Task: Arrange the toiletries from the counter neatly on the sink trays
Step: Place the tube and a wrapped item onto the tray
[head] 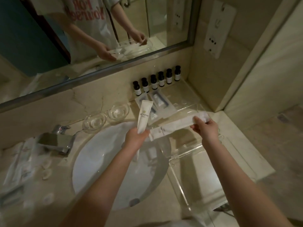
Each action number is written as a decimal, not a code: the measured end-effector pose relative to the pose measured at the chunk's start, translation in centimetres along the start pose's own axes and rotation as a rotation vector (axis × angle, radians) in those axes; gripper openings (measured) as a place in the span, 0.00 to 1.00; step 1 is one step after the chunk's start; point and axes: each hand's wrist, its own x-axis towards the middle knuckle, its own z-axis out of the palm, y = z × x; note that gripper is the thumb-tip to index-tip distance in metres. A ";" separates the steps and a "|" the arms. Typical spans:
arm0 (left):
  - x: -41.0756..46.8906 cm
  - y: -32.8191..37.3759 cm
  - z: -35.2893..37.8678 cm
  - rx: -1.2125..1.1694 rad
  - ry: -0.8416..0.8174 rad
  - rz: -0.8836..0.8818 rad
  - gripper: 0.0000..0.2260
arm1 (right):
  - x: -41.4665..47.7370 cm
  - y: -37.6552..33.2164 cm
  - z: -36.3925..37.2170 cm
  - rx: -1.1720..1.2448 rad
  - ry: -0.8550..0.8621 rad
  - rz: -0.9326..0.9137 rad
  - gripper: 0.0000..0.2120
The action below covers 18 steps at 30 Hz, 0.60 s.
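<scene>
My left hand point(136, 136) holds a white tube point(144, 114) upright over the far edge of the white sink point(101, 161). My right hand point(205, 128) grips the right end of a long white wrapped packet point(177, 124), which stretches left toward the tube. Just past both hands lie two clear packets point(159, 102) on a clear tray point(188, 105) by the wall. Several small dark bottles point(154, 81) stand in a row behind them. A second clear tray point(196, 171) stands on the counter to the right of the sink.
Two clear glass dishes point(106, 115) sit behind the sink. A chrome tap point(55, 141) is at the left, with more wrapped packets point(18, 163) on the counter beyond it. A mirror point(91, 30) covers the back wall; a wall panel point(216, 27) hangs at right.
</scene>
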 end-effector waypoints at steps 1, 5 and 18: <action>0.1 0.3 0.0 0.001 0.009 0.012 0.09 | 1.0 -0.1 -0.3 0.017 0.038 0.032 0.04; 0.4 0.9 -0.3 -0.037 0.014 0.035 0.03 | 4.7 0.1 -0.4 -0.008 0.104 0.154 0.12; 1.9 0.7 -0.8 -0.047 0.019 0.070 0.04 | 8.0 2.5 2.7 -0.570 0.182 0.075 0.24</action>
